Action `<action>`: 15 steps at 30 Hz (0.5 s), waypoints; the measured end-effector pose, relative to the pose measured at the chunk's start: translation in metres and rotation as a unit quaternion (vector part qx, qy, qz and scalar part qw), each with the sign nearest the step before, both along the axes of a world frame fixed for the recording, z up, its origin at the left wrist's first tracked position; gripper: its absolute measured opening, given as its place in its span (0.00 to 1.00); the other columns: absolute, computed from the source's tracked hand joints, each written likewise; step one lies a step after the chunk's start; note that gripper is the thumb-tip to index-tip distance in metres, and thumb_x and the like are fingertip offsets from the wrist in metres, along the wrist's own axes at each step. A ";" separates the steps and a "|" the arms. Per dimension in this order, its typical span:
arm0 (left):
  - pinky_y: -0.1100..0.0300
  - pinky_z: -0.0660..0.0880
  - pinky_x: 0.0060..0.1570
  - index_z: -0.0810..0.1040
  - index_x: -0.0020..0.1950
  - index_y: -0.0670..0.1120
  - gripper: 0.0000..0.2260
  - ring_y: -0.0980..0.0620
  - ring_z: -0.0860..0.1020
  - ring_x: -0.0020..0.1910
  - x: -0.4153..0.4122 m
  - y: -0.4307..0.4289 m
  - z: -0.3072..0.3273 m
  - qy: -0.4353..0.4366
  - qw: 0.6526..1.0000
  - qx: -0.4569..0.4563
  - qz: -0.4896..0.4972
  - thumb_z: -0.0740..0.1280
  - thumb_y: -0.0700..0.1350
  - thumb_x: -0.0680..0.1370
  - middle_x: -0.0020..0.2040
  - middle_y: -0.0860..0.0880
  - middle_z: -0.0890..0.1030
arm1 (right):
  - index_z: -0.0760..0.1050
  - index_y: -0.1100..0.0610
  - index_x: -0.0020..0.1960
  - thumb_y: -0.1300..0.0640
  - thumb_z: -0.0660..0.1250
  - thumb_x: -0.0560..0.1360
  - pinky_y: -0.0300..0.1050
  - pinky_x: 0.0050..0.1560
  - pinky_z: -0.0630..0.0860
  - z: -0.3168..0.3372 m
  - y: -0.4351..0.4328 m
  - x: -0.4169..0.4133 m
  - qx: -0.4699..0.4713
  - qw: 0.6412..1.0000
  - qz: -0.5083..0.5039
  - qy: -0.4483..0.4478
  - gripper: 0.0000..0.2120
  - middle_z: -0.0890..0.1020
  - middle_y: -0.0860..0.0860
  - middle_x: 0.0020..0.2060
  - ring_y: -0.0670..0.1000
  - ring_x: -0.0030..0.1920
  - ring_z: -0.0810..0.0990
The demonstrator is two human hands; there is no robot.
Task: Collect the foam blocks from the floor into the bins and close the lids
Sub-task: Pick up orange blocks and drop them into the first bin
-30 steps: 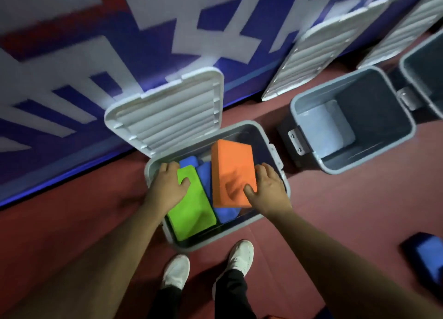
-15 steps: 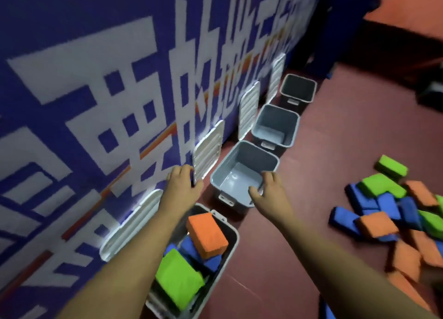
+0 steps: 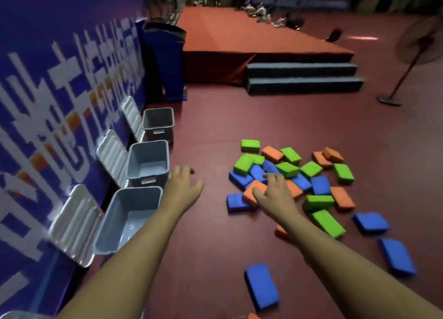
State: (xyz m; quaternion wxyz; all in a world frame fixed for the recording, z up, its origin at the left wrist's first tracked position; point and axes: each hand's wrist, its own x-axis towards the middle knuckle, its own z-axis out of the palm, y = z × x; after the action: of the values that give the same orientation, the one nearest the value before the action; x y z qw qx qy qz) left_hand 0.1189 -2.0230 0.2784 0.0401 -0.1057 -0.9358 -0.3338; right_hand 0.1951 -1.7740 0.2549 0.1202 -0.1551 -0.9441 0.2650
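Foam blocks (image 3: 287, 169), soft rectangular slabs in green, orange and blue, lay heaped on the dark red floor (image 3: 215, 126). We held our right hand (image 3: 275, 196) over the pile's near edge, fingers loosely spread, gripping nothing. Our left hand (image 3: 183, 186) hung empty, fingers relaxed, beside three open grey plastic bins (image 3: 137, 189), their ribbed lids (image 3: 74, 222) leaning on the wall (image 3: 36, 102).

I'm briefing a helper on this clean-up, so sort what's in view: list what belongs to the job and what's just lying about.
For the job:
- foam blocks scattered on the floor
- three open grey bins, all empty
- their lids, standing open against the wall

Just there:
- pedestal fan
- red stage
- steps up to it
- blue wall banner
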 end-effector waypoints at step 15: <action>0.53 0.69 0.57 0.76 0.56 0.41 0.12 0.43 0.73 0.57 -0.024 0.356 -0.039 -0.058 0.979 -0.018 -0.196 0.68 0.46 0.76 0.57 0.42 0.74 | 0.70 0.59 0.64 0.48 0.67 0.76 0.56 0.60 0.68 -0.018 0.321 0.051 -0.013 0.978 -0.197 -0.063 0.22 0.71 0.59 0.60 0.63 0.62 0.72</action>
State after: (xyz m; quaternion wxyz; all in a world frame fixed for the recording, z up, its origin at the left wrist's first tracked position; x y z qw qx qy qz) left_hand 0.0947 -1.6665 0.2395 -0.0818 -0.2681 -0.9035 -0.3242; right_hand 0.2458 -1.4534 0.2368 0.1083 -0.3558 -0.8973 0.2378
